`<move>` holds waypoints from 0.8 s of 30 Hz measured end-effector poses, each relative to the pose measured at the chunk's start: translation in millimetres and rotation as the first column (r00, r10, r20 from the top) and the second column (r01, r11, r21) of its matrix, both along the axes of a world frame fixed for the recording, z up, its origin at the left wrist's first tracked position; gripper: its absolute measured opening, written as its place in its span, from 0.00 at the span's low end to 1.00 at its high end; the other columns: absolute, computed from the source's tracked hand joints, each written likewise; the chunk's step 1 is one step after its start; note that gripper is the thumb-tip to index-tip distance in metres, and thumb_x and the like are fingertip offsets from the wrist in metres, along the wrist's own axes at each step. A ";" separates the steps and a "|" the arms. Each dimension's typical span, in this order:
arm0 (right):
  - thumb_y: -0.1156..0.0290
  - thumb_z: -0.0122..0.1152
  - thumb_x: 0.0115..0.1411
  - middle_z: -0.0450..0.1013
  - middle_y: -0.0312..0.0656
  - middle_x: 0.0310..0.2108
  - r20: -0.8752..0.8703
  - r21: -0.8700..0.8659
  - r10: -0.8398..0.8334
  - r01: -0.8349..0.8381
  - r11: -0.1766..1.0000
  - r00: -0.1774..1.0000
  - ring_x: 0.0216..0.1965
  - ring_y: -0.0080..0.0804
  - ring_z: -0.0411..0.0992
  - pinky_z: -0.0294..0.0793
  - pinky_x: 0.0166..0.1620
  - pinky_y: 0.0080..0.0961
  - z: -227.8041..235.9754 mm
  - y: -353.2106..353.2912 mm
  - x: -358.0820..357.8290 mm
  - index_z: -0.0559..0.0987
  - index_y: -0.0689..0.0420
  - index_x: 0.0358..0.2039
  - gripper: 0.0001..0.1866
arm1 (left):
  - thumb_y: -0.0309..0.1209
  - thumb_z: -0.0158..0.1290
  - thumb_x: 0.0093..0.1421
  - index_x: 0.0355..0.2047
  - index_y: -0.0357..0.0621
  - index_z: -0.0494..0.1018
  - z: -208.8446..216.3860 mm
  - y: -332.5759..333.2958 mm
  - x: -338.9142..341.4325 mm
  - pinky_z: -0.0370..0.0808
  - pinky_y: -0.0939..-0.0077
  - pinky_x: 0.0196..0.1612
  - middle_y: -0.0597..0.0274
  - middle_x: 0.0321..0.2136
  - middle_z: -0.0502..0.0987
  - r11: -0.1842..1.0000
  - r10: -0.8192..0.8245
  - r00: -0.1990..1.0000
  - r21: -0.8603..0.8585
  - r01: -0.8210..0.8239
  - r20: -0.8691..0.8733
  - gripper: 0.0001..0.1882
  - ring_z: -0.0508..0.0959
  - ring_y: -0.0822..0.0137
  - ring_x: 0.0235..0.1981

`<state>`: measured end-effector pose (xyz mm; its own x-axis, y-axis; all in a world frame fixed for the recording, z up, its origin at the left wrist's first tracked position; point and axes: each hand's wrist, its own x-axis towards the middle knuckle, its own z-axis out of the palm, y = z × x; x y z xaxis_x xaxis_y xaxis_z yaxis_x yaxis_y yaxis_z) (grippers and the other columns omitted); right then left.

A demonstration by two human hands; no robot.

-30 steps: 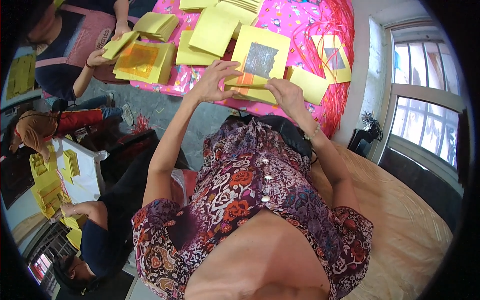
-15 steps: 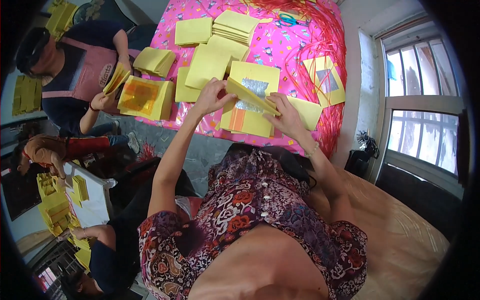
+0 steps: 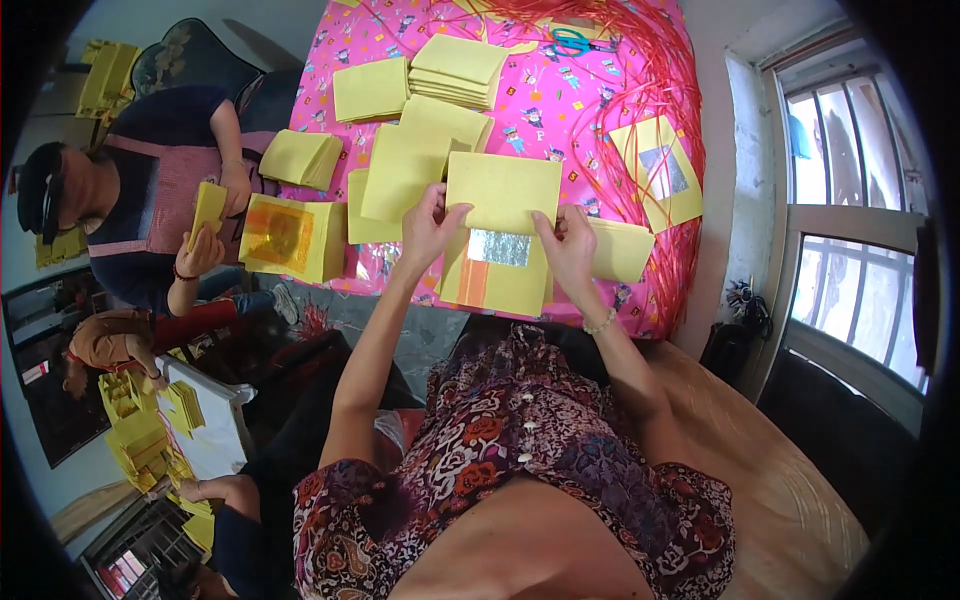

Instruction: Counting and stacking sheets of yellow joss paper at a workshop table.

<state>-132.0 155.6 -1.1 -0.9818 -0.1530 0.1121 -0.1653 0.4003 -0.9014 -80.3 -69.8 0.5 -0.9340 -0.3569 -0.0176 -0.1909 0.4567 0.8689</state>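
Between my two hands is a folded sheet of yellow paper (image 3: 503,192), its plain side facing up. My left hand (image 3: 432,222) pinches its lower left corner between thumb and fingers. At the lower right corner my right hand (image 3: 568,245) grips it the same way. Beneath it lies a yellow paper sheet with a silver foil patch (image 3: 499,248) and an orange strip, partly covered. Just left of my left hand is a pile of folded yellow paper (image 3: 400,185). Another folded yellow paper (image 3: 622,250) lies right of my right hand.
Stacks of folded yellow paper (image 3: 455,70) stand at the back of the pink patterned tablecloth (image 3: 540,105). Teal-handled scissors (image 3: 572,42) and red plastic strands (image 3: 680,120) lie at the far right. A co-worker (image 3: 150,190) holds yellow paper at the left; others are at a white table (image 3: 215,430).
The held sheet was tilted and seen nearly edge-on; now it is spread flatter and squared between both hands. My right hand has moved lower. The co-worker's yellow papers have shifted.
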 end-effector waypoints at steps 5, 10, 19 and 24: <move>0.68 0.68 0.54 0.65 0.42 0.28 -0.013 -0.062 -0.022 0.022 0.998 1.000 0.20 0.29 0.65 0.66 0.23 0.27 2.3 -6.5 8.7 0.71 0.63 0.29 0.14 | 0.36 0.60 0.56 0.44 0.43 0.69 3.6 0.1 8.1 0.65 0.76 0.22 0.67 0.17 0.69 0.996 0.020 1.000 -0.083 -0.021 -0.016 0.19 0.67 0.74 0.17; 0.70 0.67 0.54 0.64 0.42 0.28 0.007 -0.053 -0.016 0.016 0.998 1.000 0.19 0.29 0.64 0.64 0.23 0.27 2.4 -11.8 12.7 0.71 0.63 0.29 0.13 | 0.32 0.57 0.58 0.49 0.41 0.63 16.4 4.6 13.8 0.66 0.74 0.23 0.64 0.21 0.64 0.989 0.050 0.999 -0.143 -0.049 0.000 0.22 0.67 0.71 0.19; 0.74 0.64 0.55 0.63 0.44 0.28 -0.015 -0.111 0.017 -0.019 0.994 1.000 0.20 0.31 0.61 0.61 0.23 0.31 0.9 -19.9 31.3 0.69 0.64 0.30 0.12 | 0.29 0.53 0.59 0.55 0.39 0.60 25.0 1.2 31.7 0.66 0.75 0.25 0.65 0.21 0.61 0.992 0.051 0.998 -0.113 -0.049 0.020 0.25 0.64 0.72 0.20; 0.74 0.64 0.55 0.63 0.44 0.27 -0.029 -0.111 0.008 -0.011 0.994 1.000 0.20 0.31 0.61 0.61 0.23 0.30 3.1 -21.9 35.1 0.69 0.64 0.29 0.11 | 0.29 0.53 0.59 0.56 0.41 0.60 30.0 -1.2 35.4 0.66 0.74 0.25 0.64 0.20 0.62 0.990 0.052 0.998 -0.136 -0.046 0.046 0.25 0.65 0.71 0.20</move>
<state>-96.9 133.7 2.1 -0.9765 -0.1473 0.1572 -0.1952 0.2964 -0.9349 -44.9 -71.0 30.5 -0.9145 -0.4043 -0.0117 -0.2568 0.5581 0.7890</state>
